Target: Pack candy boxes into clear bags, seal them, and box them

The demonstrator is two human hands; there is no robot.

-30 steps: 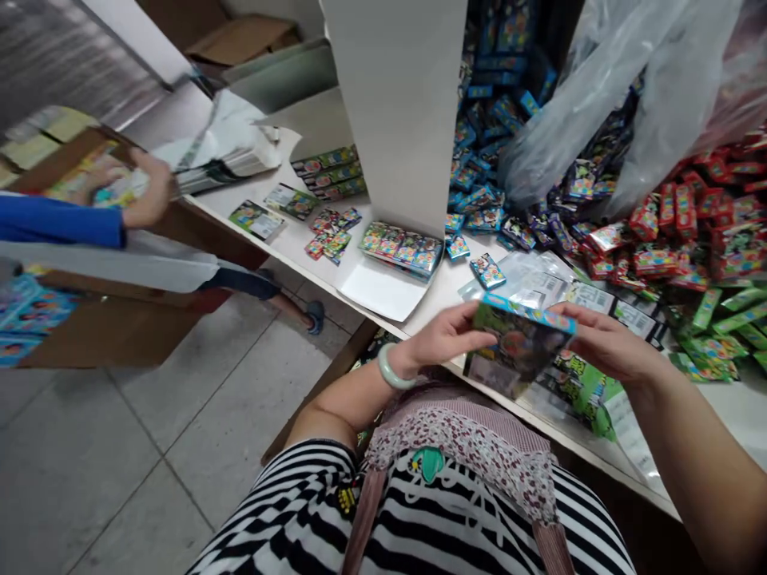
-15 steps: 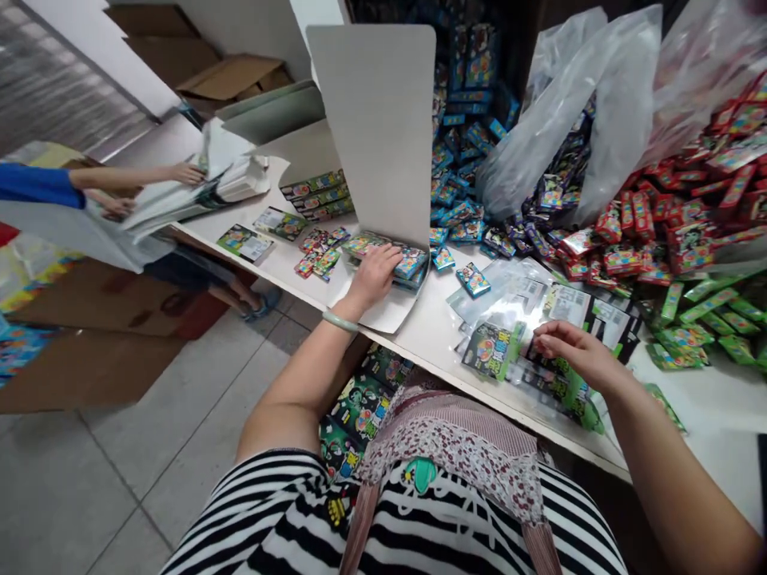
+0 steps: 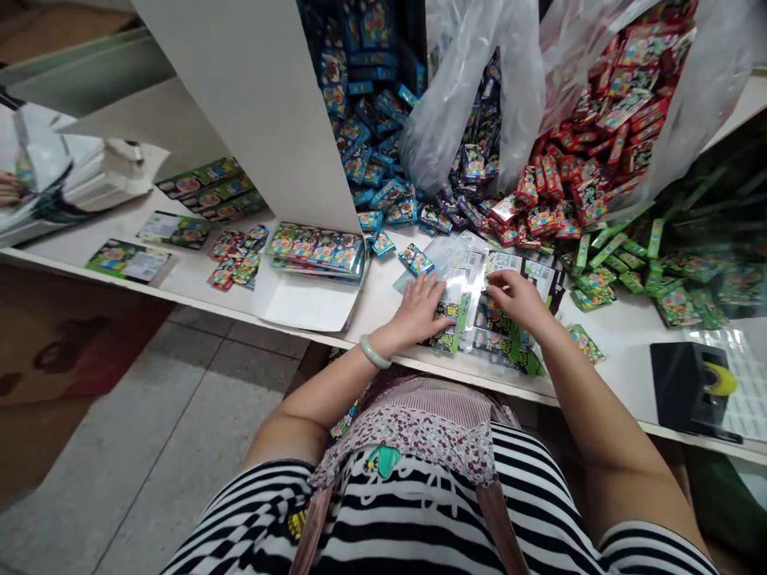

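Note:
My left hand (image 3: 419,313) lies with fingers spread on a small black-and-green printed plastic bag (image 3: 449,339) near the table's front edge. Just right of it, my right hand (image 3: 518,299) has thumb and forefinger pinched at the edge of a clear-fronted plastic bag (image 3: 470,275). More black printed bags (image 3: 497,339) lie overlapped under and around both hands. One small blue packet (image 3: 415,259) rests just beyond my left fingertips. To the left, an open white box (image 3: 305,307) with its tall lid raised holds stacked packs of colourful packets (image 3: 315,249).
Heaps of blue (image 3: 365,160), purple (image 3: 473,160), red (image 3: 575,192) and green packets (image 3: 629,255) line the back, partly in clear sacks. A black tape dispenser (image 3: 683,383) stands at right. Loose packets (image 3: 240,254) and flat bags (image 3: 127,259) lie left; another person's hand (image 3: 9,188) shows there.
My left hand has left the packs in the white box and moved right onto the printed bags. My right hand stays over the bags. The view has swung right, bringing in the tape dispenser.

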